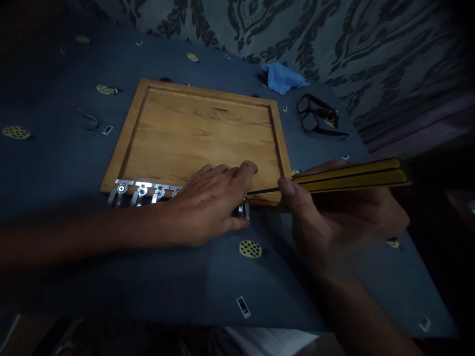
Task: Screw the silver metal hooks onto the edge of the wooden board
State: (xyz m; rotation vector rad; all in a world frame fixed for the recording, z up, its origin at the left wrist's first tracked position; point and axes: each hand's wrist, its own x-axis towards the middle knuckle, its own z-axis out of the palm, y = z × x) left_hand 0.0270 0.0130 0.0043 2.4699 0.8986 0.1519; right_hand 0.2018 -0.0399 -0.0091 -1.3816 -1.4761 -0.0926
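A wooden board (pixel 208 133) with a raised frame lies on the cloth-covered surface. Along its near edge runs a metal hook rail (pixel 148 190), fixed with several cross-head screws. My left hand (pixel 210 205) rests flat over the board's near edge and the rail's right part, fingers stretched and palm down, hiding some hooks. My right hand (pixel 326 212) is closed around a screwdriver (pixel 352 176) with a yellow, black-striped handle. Its thin shaft points left, reaching the rail's right end beside my left hand. My left fingers hide what the tip touches.
Dark-framed glasses (pixel 315 116) and a crumpled blue cloth (pixel 282 78) lie beyond the board's right side. A patterned wall or fabric (pixel 297 29) rises behind. The blue-grey tablecloth (pixel 185 287) carries yellow printed shapes. A thin curved metallic-looking item (pixel 89 117) is left of the board.
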